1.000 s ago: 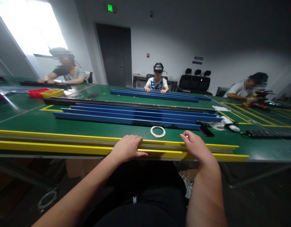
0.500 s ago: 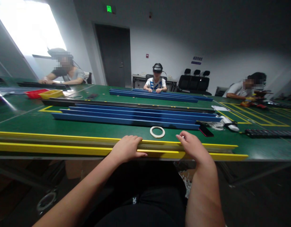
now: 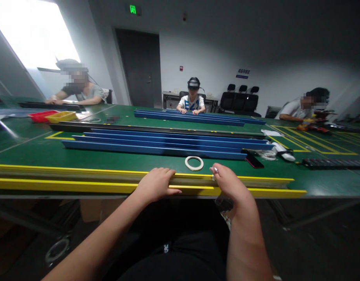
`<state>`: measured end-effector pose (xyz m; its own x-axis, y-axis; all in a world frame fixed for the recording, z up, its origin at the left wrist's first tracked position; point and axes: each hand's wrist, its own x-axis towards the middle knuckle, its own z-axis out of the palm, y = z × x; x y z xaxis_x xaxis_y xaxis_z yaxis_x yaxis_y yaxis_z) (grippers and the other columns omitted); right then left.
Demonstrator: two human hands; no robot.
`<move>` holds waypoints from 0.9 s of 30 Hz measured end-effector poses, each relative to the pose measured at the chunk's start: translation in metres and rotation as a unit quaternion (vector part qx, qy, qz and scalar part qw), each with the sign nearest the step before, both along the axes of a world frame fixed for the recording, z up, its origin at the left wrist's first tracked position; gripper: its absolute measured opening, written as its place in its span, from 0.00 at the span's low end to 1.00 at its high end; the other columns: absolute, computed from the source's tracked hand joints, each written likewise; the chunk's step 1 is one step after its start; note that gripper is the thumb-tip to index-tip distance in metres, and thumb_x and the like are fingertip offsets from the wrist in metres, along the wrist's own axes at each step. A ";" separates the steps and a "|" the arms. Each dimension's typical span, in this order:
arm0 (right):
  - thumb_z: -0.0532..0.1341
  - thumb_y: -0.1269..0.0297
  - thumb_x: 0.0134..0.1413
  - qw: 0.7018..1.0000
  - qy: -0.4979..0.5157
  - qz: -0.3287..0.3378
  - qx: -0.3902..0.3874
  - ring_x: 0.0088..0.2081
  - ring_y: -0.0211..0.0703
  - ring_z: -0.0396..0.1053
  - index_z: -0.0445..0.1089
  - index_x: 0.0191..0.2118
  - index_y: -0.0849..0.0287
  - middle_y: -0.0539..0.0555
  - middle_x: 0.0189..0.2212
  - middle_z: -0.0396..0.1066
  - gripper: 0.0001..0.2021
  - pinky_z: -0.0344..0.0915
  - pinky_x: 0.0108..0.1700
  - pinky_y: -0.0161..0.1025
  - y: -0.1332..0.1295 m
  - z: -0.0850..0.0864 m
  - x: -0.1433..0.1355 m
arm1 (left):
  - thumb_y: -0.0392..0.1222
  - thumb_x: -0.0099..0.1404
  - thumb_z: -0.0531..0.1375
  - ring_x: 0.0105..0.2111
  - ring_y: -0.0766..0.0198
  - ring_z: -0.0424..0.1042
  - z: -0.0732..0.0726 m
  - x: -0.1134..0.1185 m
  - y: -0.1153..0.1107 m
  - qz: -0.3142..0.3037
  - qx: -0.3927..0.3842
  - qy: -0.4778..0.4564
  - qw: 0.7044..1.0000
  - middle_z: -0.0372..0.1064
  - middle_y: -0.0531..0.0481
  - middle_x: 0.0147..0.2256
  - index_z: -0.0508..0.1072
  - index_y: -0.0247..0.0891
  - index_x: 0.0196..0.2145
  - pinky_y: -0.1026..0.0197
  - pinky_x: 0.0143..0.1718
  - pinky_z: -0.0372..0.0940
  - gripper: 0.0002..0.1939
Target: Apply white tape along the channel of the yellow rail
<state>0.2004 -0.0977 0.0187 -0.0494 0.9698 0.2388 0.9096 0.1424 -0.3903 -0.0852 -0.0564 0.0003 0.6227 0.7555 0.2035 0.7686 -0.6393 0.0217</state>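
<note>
A long yellow channel bar (image 3: 80, 180) lies along the near edge of the table, its hollow facing up. My left hand (image 3: 156, 183) grips it across the middle, fingers over the far flange and thumb along the near one. Above its right part, my right hand (image 3: 228, 180) is closed in a pinch on a small white piece (image 3: 215, 170), too small to name exactly. Just beyond the bar, between my hands, a roll of white tape (image 3: 194, 163) lies flat on the table.
Several blue channel bars (image 3: 156, 149) lie across the green table (image 3: 30, 150), with a black bar (image 3: 124, 127) behind them. At the right are a phone (image 3: 254, 160) and a white device (image 3: 283, 152). Red (image 3: 41, 116) and yellow (image 3: 61, 117) trays stand left. Three co-workers sit around the table.
My right hand has moved left along the yellow channel bar, and the white piece in its fingers shows more. My left hand has stayed in place.
</note>
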 end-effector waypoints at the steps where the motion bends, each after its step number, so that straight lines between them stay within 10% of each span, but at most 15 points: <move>1: 0.46 0.60 0.63 1.000 0.003 -0.003 0.004 0.28 0.38 0.59 0.60 0.29 0.56 0.51 0.27 0.66 0.13 0.51 0.31 0.35 0.000 0.000 0.000 | 0.71 0.54 0.56 0.42 0.50 0.70 0.000 0.000 0.000 0.002 -0.002 0.000 1.000 0.73 0.43 0.40 0.69 0.43 0.48 0.53 0.43 0.59 0.34; 8: 0.49 0.71 0.55 0.998 0.061 -0.019 -0.003 0.32 0.40 0.65 0.66 0.39 0.55 0.52 0.30 0.72 0.11 0.55 0.34 0.34 -0.001 0.003 0.008 | 0.71 0.54 0.56 0.41 0.49 0.70 0.002 0.000 -0.001 0.003 -0.002 0.000 1.000 0.73 0.43 0.40 0.70 0.42 0.48 0.52 0.43 0.60 0.34; 18: 0.49 0.52 0.61 0.991 0.035 -0.101 0.081 0.26 0.39 0.60 0.63 0.29 0.55 0.50 0.23 0.67 0.16 0.50 0.29 0.35 -0.016 0.020 0.031 | 0.71 0.54 0.56 0.41 0.49 0.71 0.001 -0.001 -0.001 0.000 0.003 -0.001 1.000 0.73 0.43 0.40 0.70 0.42 0.48 0.52 0.42 0.60 0.34; 27: 0.51 0.58 0.58 0.977 0.055 -0.162 0.127 0.29 0.42 0.64 0.67 0.39 0.56 0.54 0.30 0.71 0.11 0.54 0.32 0.36 -0.025 0.025 0.045 | 0.70 0.53 0.58 0.42 0.50 0.71 0.003 0.001 -0.002 0.014 -0.016 0.000 1.000 0.73 0.42 0.41 0.70 0.43 0.49 0.53 0.44 0.60 0.34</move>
